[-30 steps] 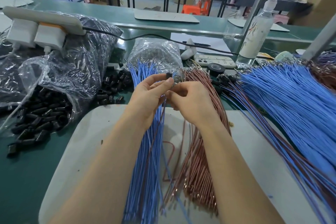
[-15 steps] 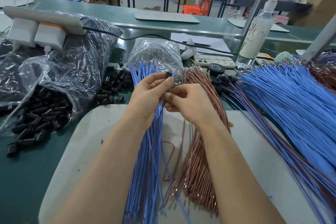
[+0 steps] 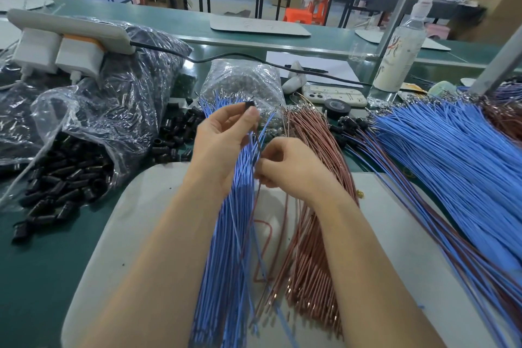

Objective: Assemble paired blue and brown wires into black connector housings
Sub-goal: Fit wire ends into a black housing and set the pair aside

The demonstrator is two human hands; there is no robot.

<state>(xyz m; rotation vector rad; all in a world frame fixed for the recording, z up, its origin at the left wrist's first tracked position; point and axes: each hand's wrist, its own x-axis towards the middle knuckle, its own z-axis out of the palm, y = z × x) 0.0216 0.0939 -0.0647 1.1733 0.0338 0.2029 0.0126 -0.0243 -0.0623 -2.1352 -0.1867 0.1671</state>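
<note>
The left hand (image 3: 226, 144) pinches a black housing (image 3: 249, 105) between thumb and fingertips, above the far end of the blue bundle (image 3: 226, 263). The right hand (image 3: 291, 168), just right of that bundle, is curled and pinches thin wires (image 3: 256, 147) that run up toward the housing. The housing lies up and left of the right fingers, along the wires' axis, so seating them probably means pushing that way

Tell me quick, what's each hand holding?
Left hand: pinches a black connector housing.
Right hand: curled, pinching thin wires.
</note>
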